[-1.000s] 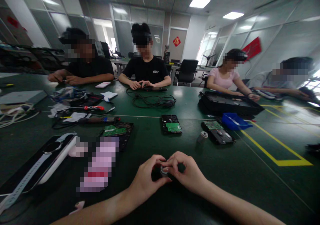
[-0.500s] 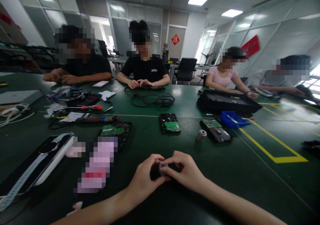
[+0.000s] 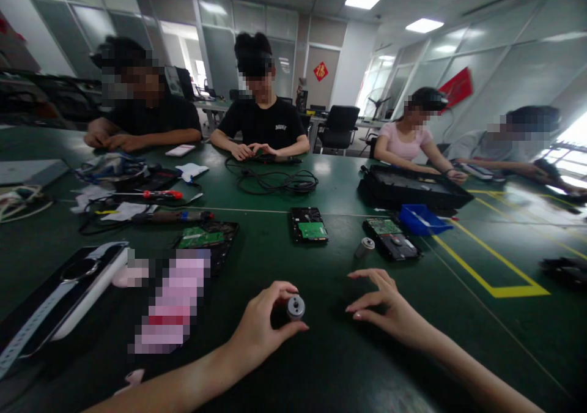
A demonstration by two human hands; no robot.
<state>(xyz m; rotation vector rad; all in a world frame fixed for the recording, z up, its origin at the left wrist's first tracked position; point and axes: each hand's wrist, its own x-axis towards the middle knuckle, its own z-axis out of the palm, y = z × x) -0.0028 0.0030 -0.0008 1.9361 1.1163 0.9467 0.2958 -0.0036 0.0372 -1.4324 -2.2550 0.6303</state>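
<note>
- Holding metal cylinder [image 3: 296, 308] upright above or on green table [image 3: 330, 370], with holed end facing up; not showing clearly any contact or gap at the base.
- Curling fingers and thumb of left hand [image 3: 261, 321] around the cylinder; pinching from far side and near side.
- Hovering with right hand [image 3: 389, 306] to the right of the cylinder, well clear; loosely spreading fingers, parting thumb from forefinger, gripping nothing.
- Judging progress: appearing midway through handling; having the left hold established, leaving release undone; not revealing any finished result on the cylinder.
- Showing second metal cylinder [image 3: 365, 247] beyond the right hand, standing just beside right drive unit [image 3: 393, 238]; being untouched at this point.
- Showing centre drive unit [image 3: 309, 226] farther out, with green board facing up; likewise lying out of both hands.
- Displaying blue tray [image 3: 424, 219] behind the right drive unit, next to black case [image 3: 415, 186]; lying beyond reach of present handling, as judged.
- Seating four co-workers [image 3: 268, 125] along the far side, beyond coiled black cable [image 3: 275, 177].
</note>
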